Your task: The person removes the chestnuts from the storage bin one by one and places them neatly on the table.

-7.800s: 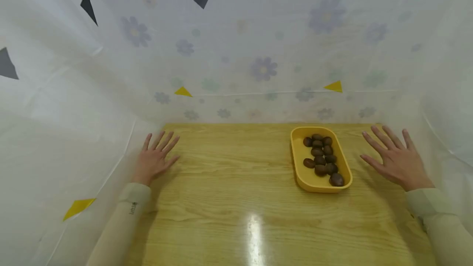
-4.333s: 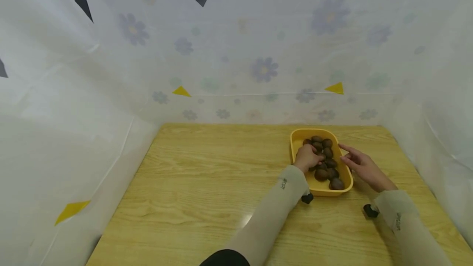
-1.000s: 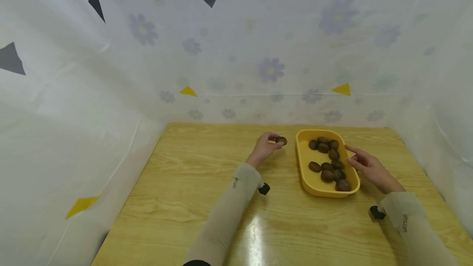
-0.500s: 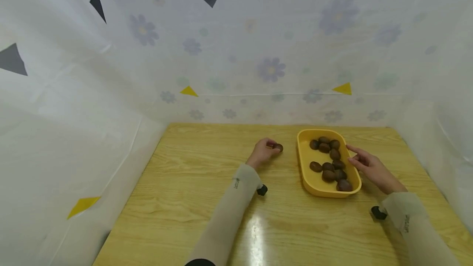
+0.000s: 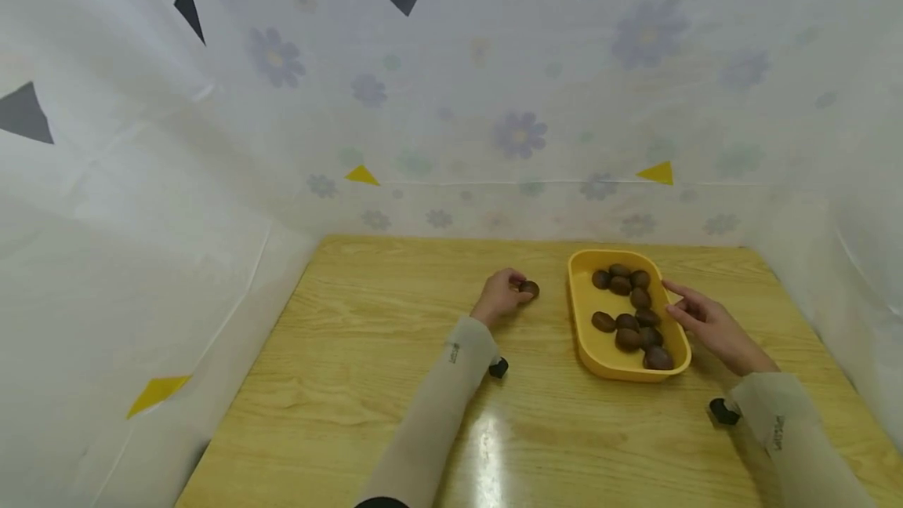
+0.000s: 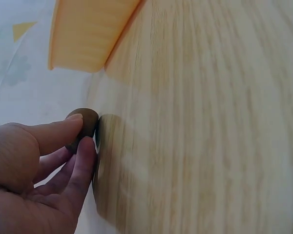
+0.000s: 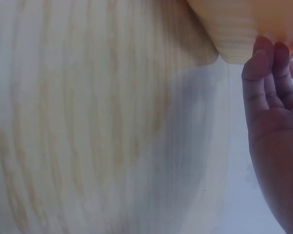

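Note:
My left hand (image 5: 502,295) pinches a smooth, dark brown oval piece, pebble-like (image 5: 529,288), between thumb and fingers, left of the tray. In the left wrist view the brown piece (image 6: 88,122) sits right at the wooden surface, with the fingertips around it. A yellow rectangular tray (image 5: 589,351) with rounded corners stands at the right of the table and holds several more brown pieces (image 5: 628,339). My right hand (image 5: 716,328) is at the tray's right side, with fingertips at its rim. In the right wrist view the fingers (image 7: 259,63) touch the tray's outer wall (image 7: 232,44).
The light wooden table (image 5: 395,382) reaches to a pale floral curtain (image 5: 451,100) at the back and sides. Dark and yellow triangles (image 5: 656,172) mark the curtain. Each wrist carries a small black camera (image 5: 498,368).
My left hand took a brown piece from the tray's middle and carried it left. Over the last second it has lowered the piece toward the table. My right hand stays at the tray.

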{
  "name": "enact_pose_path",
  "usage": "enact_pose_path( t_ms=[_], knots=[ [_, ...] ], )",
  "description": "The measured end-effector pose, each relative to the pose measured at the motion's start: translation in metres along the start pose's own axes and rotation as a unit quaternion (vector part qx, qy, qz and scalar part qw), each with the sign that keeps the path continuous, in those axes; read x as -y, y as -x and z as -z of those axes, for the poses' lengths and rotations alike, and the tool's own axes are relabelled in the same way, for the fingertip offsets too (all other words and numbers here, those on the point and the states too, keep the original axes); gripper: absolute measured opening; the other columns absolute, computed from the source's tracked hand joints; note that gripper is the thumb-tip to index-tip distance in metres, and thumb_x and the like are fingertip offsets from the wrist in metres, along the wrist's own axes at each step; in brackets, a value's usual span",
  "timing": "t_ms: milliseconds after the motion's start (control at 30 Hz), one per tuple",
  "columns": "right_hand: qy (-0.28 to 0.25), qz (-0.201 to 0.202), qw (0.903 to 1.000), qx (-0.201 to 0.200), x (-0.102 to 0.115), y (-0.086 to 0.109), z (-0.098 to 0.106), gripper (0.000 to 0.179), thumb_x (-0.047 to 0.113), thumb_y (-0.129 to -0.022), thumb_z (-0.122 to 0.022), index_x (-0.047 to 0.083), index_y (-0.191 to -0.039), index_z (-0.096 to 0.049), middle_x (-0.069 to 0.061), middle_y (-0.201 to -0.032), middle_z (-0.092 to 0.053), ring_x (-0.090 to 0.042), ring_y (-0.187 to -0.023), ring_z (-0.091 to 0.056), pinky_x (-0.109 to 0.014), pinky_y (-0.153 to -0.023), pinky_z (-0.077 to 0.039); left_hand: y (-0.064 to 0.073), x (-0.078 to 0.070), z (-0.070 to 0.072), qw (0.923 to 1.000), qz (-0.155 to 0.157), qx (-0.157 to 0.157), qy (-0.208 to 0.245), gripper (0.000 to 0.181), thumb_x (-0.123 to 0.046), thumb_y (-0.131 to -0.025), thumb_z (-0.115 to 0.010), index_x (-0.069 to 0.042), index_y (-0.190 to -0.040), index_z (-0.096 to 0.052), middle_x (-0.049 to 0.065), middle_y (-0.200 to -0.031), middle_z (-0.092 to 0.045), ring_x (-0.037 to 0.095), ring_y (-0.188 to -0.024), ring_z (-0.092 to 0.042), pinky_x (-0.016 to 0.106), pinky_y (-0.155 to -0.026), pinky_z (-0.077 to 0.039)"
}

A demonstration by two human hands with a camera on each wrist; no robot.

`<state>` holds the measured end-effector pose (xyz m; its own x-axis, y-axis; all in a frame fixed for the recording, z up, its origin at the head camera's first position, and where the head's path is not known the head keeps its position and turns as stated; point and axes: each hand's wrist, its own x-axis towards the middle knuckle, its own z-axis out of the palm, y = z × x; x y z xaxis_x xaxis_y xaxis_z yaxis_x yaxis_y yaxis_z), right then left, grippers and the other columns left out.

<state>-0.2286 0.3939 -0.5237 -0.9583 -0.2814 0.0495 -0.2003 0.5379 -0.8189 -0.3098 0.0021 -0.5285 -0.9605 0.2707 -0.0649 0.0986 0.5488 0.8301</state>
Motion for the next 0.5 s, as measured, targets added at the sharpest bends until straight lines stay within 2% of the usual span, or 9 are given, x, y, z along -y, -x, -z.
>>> enact_pose_path(
  t_ms=[100,233,500],
  knots=[
    [-0.001,0.001,1.0000,-0.001,0.000,-0.001,-0.001,0.060,0.027,-0.113,-0.047,0.006,-0.165,-0.025,-0.008,-0.103,-0.057,-0.026,-0.075,-0.049,-0.038,-0.059,-0.043,0.000,0.002,0.001,1.0000,0.002,-0.007,-0.004,0.036,-0.014,-0.098,-0.074,-0.003,-0.131,-0.065,0.013,-0.128,-0.069,0.027,-0.116,-0.066,0.038,-0.098,-0.056],
    [-0.002,0.006,1.0000,-0.002,0.002,0.000,0.000,0.060,0.026,-0.113,-0.047,0.006,-0.165,-0.025,-0.009,-0.103,-0.057,-0.025,-0.075,-0.049,-0.038,-0.059,-0.042,0.002,0.003,0.003,0.9998,0.015,-0.009,0.013,0.040,-0.015,-0.098,-0.074,-0.004,-0.135,-0.064,0.012,-0.131,-0.067,0.027,-0.119,-0.065,0.039,-0.099,-0.056],
    [-0.005,0.003,1.0000,-0.003,0.001,0.000,-0.001,0.060,0.027,-0.113,-0.047,0.006,-0.165,-0.026,-0.007,-0.102,-0.056,-0.026,-0.076,-0.049,-0.038,-0.060,-0.043,0.006,-0.005,0.014,0.9966,0.024,-0.009,0.078,0.045,-0.018,-0.100,-0.072,-0.003,-0.140,-0.059,0.014,-0.137,-0.062,0.026,-0.117,-0.064,0.041,-0.095,-0.056]
  ],
)
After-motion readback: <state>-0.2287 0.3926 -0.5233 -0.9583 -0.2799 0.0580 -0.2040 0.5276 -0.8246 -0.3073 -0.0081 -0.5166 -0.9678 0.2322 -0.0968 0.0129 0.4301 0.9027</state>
